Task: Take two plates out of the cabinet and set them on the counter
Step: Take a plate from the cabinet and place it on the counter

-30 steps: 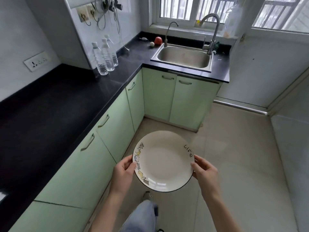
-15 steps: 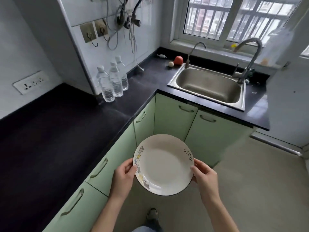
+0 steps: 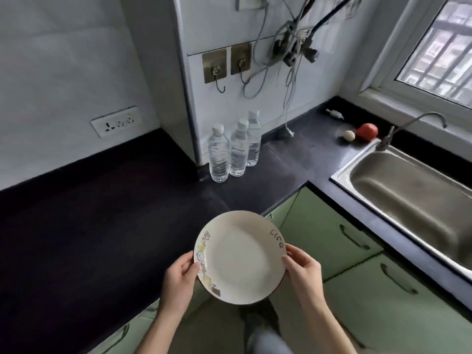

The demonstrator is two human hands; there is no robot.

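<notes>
Round white ceramic plate with cartoon-printed rim (image 3: 240, 256) gripped level at opposite edges by left hand (image 3: 178, 282) and right hand (image 3: 304, 274) — held over the dark surface (image 3: 89, 226) edge, apparently for set-down.

Kitchen corner: L-shaped dark tabletop, pale green cabinets, daylight from a barred window.

Black tabletop (image 3: 89, 226) runs along two white walls (image 3: 63, 60); pale green cabinet doors (image 3: 329, 241) with dark recessed handles below. Stainless steel sink (image 3: 408, 198) set at right, slim curved tap (image 3: 419, 121) behind it. White-framed window (image 3: 434, 54) with outside bars at upper right gives soft grey light. Wall socket strip (image 3: 115, 121) at left. Two brass adhesive hooks (image 3: 226, 63) on a white boxed column, tangled cables (image 3: 288, 47) hanging beside them. Three clear water bottles (image 3: 236, 146) stand in a row at the column's foot. Red fruit (image 3: 367, 131) and small pale round item (image 3: 349, 135) near the sink's corner.
</notes>
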